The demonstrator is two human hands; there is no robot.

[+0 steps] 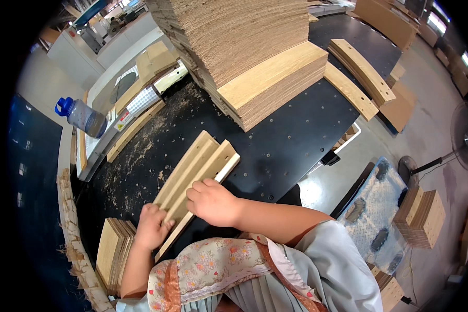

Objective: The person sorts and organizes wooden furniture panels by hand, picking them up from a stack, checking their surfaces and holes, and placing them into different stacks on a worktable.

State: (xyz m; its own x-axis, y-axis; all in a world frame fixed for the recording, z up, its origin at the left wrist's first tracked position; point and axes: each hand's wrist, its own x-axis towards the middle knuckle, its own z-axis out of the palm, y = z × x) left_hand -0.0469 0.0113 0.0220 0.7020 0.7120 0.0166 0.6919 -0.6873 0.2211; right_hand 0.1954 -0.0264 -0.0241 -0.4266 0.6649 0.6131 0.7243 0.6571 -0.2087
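Note:
In front of me, long pale wooden strips [186, 162] lie side by side at a slant over a black perforated table [268, 171]. My left hand [152, 227] is closed round their near part, fingers curled at the left edge. My right hand [213, 203] grips the right-hand wooden strip [219, 162] from its right side, fingers bent over its top. A dark hole shows near that strip's far end. The strips' undersides and my thumbs are partly hidden. Close to my left forearm stands a small stack of pale boards [114, 249].
A tall stack of brown-edged boards [244, 36] stands at the far side. Sawdust [140, 156] covers the table's left part. A blue-capped bottle [86, 117] rests on the machine at left. Drilled strips [361, 70] lie far right. A fan [465, 138] and worn blue platform [374, 213] are right.

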